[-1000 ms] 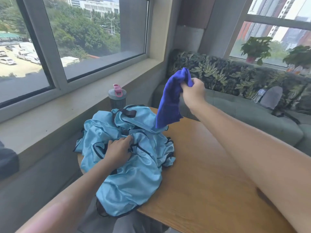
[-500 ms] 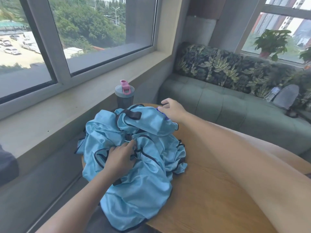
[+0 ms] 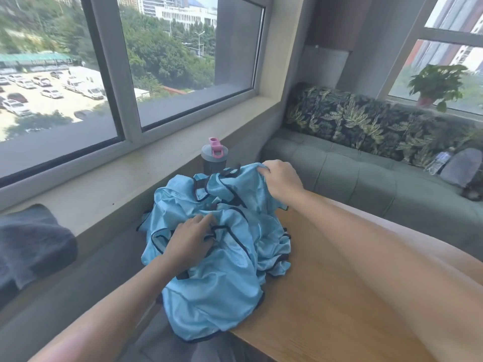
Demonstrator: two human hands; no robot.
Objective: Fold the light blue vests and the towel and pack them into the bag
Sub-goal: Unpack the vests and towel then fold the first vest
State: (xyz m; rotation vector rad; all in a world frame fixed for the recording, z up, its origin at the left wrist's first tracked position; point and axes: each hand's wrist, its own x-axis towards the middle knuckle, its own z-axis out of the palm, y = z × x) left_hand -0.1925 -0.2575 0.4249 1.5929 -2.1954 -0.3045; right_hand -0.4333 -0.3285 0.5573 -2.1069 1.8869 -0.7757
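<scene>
Where the wooden table [image 3: 339, 296] filled the lower right of the frame, a crumpled heap of light blue vests [image 3: 222, 257] was seen at centre, spilling over the table's near left edge. The left hand [image 3: 190, 239] was laid on the middle of the heap, fingers extended and pressing the cloth flat, nothing gripped. Just beyond it, toward the upper right of the heap, the right hand [image 3: 281, 178] was curled round a raised fold of vest at the far edge. The heap's long axis ran from lower centre up toward that hand, so the right hand appeared better placed to lift a vest free while the left pinned the rest. Neither towel nor bag could be made out. Behind the heap a grey bottle [image 3: 214, 158] stood by the windowsill [image 3: 130, 184]; a sofa [image 3: 366, 173] lay further right.
</scene>
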